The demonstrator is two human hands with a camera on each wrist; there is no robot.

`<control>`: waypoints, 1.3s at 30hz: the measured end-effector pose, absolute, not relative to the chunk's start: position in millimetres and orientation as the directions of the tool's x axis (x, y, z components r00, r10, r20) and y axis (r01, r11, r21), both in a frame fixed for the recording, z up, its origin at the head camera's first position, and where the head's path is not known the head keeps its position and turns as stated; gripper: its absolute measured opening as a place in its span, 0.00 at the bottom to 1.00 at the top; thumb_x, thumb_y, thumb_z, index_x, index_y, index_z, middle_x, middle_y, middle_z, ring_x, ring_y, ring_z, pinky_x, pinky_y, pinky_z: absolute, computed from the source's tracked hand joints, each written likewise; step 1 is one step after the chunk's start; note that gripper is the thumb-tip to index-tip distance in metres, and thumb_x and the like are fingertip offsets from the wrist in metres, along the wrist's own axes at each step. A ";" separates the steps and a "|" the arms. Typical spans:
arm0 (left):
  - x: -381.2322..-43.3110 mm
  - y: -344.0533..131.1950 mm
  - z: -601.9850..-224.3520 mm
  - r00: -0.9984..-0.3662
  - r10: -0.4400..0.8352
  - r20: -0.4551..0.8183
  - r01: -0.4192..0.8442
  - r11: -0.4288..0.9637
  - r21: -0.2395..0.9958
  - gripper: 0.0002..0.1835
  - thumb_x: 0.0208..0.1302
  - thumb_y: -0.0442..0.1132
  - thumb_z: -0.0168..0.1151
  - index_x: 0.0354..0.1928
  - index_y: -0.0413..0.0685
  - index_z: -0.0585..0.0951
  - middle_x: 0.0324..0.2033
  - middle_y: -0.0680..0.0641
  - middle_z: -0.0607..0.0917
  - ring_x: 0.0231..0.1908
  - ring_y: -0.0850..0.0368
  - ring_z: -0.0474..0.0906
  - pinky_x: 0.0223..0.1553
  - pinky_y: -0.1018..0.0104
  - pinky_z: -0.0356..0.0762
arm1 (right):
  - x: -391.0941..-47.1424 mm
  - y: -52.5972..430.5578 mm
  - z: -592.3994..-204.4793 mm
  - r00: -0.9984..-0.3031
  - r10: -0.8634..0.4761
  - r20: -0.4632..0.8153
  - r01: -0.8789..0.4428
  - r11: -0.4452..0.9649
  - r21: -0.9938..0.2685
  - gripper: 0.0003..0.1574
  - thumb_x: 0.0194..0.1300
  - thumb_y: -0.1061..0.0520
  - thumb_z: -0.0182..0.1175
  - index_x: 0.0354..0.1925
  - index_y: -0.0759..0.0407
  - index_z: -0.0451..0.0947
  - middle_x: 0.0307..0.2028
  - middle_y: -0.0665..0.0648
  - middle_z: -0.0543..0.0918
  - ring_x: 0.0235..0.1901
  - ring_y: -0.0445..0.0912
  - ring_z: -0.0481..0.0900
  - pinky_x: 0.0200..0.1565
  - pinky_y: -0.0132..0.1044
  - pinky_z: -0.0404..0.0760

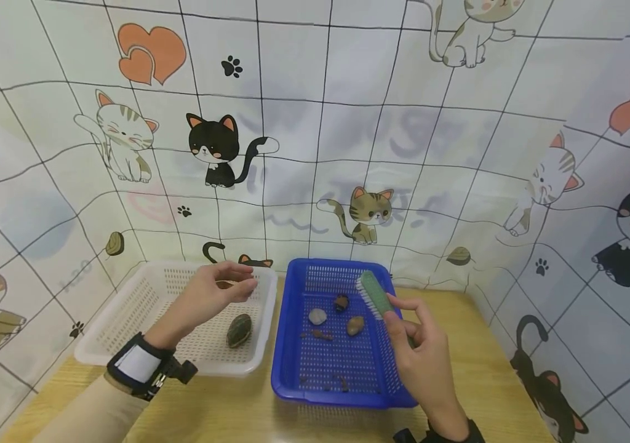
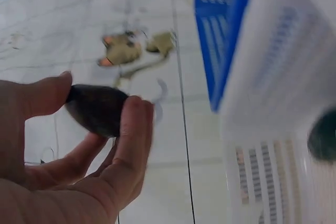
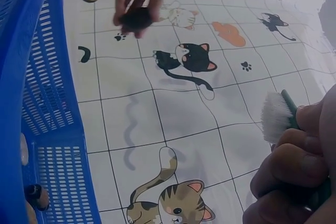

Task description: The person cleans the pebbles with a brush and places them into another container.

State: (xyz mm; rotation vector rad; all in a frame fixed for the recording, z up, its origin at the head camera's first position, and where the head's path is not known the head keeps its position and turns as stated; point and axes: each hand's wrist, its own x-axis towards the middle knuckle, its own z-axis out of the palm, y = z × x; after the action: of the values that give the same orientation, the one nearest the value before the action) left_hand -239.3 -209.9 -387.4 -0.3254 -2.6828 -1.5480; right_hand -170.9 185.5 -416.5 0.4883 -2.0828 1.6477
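From the head view, a person's left hand hovers over a white basket on a wooden counter, while the right hand grips a green brush above the right side of a blue basket. A greenish stone lies in the white basket; a pale stone, a brown stone and a tan stone sit among dark crumbs in the blue one. Cartoon cats decorate the sheet behind. In the left wrist view, thumb and fingers pinch a dark stone by its ends, apart from both baskets. In the right wrist view, curled fingers clamp the brush, white bristles outward, and the left hand shows beyond, holding the dark stone.
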 end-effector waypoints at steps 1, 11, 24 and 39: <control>-244.7 -214.5 -387.6 -0.979 0.164 0.125 0.196 0.547 0.814 0.29 0.83 0.55 0.74 0.72 0.42 0.86 0.65 0.36 0.93 0.53 0.48 0.98 0.53 0.60 0.96 | -170.8 186.4 -416.2 -0.843 -0.003 0.538 -0.524 0.229 -0.820 0.14 0.91 0.64 0.59 0.68 0.63 0.82 0.23 0.51 0.91 0.15 0.34 0.82 0.15 0.30 0.79; -292.8 -246.8 -410.5 -0.982 0.188 0.005 0.160 0.822 0.546 0.23 0.76 0.49 0.80 0.58 0.36 0.91 0.48 0.37 0.97 0.39 0.53 0.94 0.41 0.55 0.94 | -170.2 192.3 -417.3 -0.858 -0.020 0.513 -0.505 0.207 -0.838 0.15 0.92 0.64 0.58 0.68 0.61 0.82 0.21 0.47 0.87 0.13 0.33 0.78 0.12 0.32 0.76; -322.6 -275.8 -445.8 -0.964 0.212 -0.163 0.126 0.897 0.423 0.09 0.66 0.35 0.84 0.33 0.40 0.90 0.25 0.47 0.90 0.25 0.57 0.82 0.28 0.68 0.81 | -177.1 197.8 -418.9 -0.881 -0.061 0.469 -0.463 0.320 -0.827 0.15 0.92 0.57 0.61 0.68 0.57 0.83 0.15 0.40 0.65 0.12 0.26 0.54 0.09 0.28 0.58; -325.7 -273.5 -461.4 -0.963 0.152 -0.224 0.098 0.966 0.238 0.12 0.64 0.36 0.85 0.30 0.42 0.87 0.26 0.47 0.88 0.26 0.54 0.81 0.27 0.64 0.78 | -179.1 195.2 -418.6 -0.911 -0.071 0.407 -0.406 0.339 -0.849 0.16 0.92 0.54 0.62 0.69 0.56 0.83 0.15 0.40 0.65 0.12 0.27 0.54 0.11 0.28 0.59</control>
State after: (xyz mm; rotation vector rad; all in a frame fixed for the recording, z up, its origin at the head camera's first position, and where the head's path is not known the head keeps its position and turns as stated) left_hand -325.7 -273.5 -461.4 -0.2167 -3.3556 -0.3856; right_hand -179.1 195.2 -418.6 0.4262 -2.3093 1.5954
